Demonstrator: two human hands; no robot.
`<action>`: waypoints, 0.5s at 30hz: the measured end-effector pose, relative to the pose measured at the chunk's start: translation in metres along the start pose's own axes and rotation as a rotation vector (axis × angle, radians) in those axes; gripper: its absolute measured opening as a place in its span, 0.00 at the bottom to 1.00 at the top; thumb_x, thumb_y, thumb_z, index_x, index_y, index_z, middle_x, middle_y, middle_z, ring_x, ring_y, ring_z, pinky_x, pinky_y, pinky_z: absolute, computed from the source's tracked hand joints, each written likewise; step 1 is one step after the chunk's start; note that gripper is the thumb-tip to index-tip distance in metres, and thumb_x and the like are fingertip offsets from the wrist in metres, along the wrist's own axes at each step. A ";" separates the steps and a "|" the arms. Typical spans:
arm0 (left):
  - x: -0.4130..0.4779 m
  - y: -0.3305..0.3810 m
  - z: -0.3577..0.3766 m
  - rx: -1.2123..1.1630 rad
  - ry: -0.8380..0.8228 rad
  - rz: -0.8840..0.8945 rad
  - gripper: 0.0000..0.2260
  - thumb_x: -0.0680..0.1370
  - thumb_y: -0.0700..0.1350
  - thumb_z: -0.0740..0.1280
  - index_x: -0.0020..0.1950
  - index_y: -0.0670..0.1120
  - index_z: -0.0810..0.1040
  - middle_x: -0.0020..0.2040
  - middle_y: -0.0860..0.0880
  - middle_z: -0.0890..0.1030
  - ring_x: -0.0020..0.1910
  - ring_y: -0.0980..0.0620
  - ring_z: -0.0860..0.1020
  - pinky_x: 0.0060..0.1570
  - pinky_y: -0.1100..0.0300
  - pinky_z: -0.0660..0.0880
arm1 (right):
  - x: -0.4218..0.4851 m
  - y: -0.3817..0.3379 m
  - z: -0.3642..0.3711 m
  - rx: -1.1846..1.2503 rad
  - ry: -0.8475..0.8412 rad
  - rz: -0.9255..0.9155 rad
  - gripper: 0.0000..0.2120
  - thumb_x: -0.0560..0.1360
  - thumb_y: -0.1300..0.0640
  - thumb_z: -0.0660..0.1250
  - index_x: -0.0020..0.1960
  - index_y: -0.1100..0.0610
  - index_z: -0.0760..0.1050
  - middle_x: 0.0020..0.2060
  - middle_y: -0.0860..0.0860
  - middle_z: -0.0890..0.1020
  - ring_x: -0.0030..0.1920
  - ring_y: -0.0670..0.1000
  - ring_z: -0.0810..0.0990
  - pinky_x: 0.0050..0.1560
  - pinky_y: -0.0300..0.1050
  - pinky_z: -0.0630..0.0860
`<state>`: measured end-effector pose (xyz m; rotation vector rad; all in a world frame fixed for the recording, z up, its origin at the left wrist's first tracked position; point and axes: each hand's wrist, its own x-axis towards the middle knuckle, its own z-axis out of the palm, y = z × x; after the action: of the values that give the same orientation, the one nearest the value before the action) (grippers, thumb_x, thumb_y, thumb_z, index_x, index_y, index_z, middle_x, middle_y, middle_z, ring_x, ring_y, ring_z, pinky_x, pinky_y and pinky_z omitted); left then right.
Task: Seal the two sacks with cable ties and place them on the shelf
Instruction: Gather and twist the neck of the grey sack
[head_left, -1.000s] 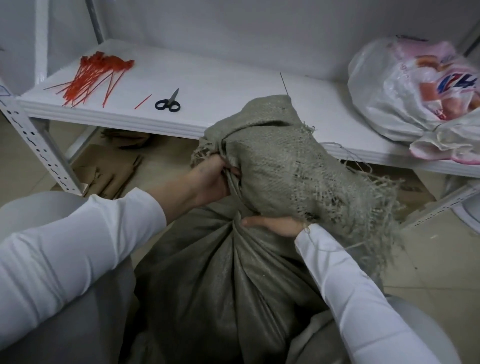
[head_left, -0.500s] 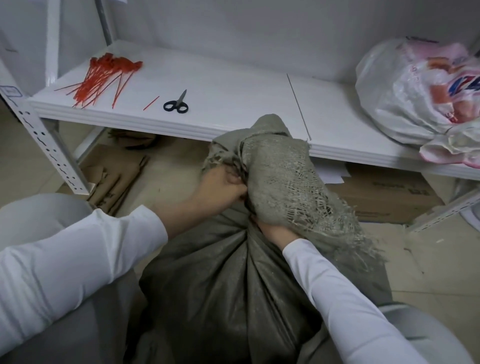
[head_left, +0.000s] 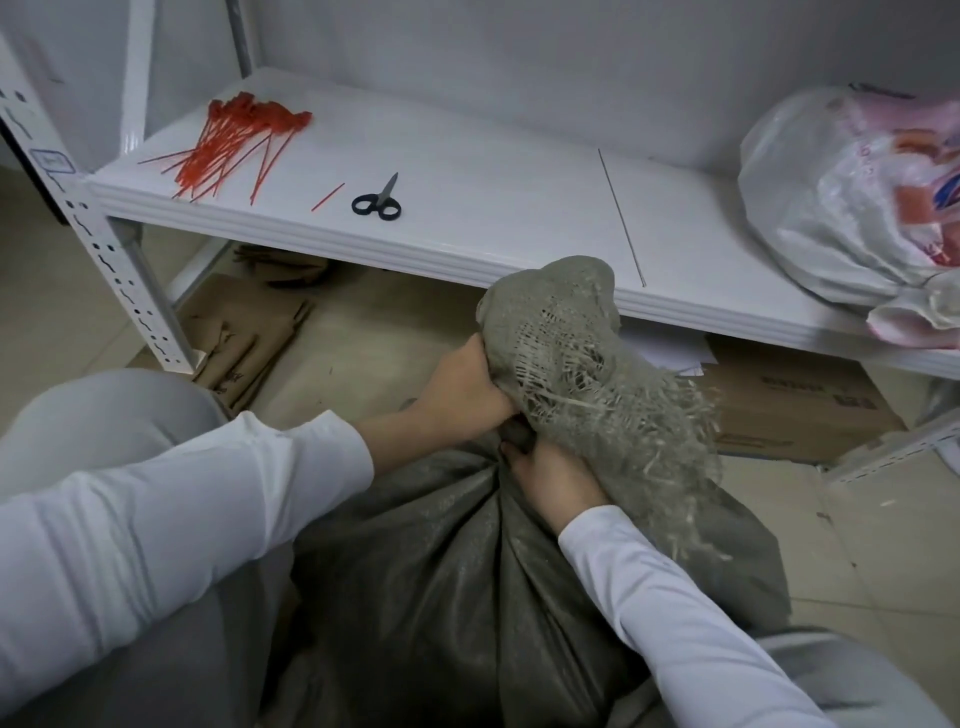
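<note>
The white shelf (head_left: 467, 208) runs across the far side of the view. The grey sack (head_left: 441, 597) stands on the floor in front of it, between the person's knees. A white plastic sack (head_left: 831, 208) lies at the shelf's right end, probably the other of the two (whether it is tied cannot be seen).

Both hands are clenched on the grey sack's gathered neck. The left hand (head_left: 462, 387) has its fingers (head_left: 493, 389) wrapped round the bunch, and the right hand (head_left: 553, 480) grips just below it. The frayed mouth flops up and off to the right. No tie is on it yet.

The red cable ties (head_left: 234, 140) lie near the shelf's back-left corner, ahead and left of the hands. Their long axes fan from heads at the back towards the front edge. So the left hand is nearer, and the right would have to hold the neck alone. The scissors (head_left: 376, 202) lie nearer the front edge, right of the ties.
</note>
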<state>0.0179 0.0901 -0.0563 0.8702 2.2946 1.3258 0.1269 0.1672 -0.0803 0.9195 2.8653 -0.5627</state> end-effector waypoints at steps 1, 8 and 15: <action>-0.001 0.001 0.000 -0.011 0.022 -0.005 0.24 0.65 0.58 0.68 0.55 0.46 0.77 0.54 0.50 0.82 0.55 0.51 0.79 0.51 0.57 0.76 | 0.000 0.000 0.000 0.027 -0.002 0.009 0.22 0.81 0.51 0.59 0.72 0.58 0.67 0.72 0.57 0.68 0.72 0.55 0.66 0.68 0.40 0.54; -0.005 0.013 -0.004 -0.315 0.087 -0.052 0.05 0.76 0.36 0.66 0.47 0.38 0.81 0.45 0.46 0.81 0.41 0.59 0.75 0.39 0.63 0.74 | 0.003 0.001 -0.004 0.254 0.043 -0.030 0.27 0.77 0.55 0.66 0.73 0.59 0.64 0.74 0.56 0.64 0.74 0.55 0.61 0.73 0.42 0.51; -0.002 0.011 -0.011 -0.691 0.001 -0.173 0.12 0.80 0.34 0.57 0.43 0.45 0.77 0.33 0.53 0.83 0.35 0.53 0.80 0.34 0.60 0.80 | 0.013 0.037 -0.051 -0.045 -0.048 -0.067 0.20 0.83 0.60 0.52 0.72 0.68 0.61 0.73 0.62 0.65 0.72 0.58 0.65 0.67 0.42 0.61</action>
<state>0.0171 0.0856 -0.0413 0.4222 1.6582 1.8452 0.1392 0.2209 -0.0477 0.7959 2.8624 -0.5166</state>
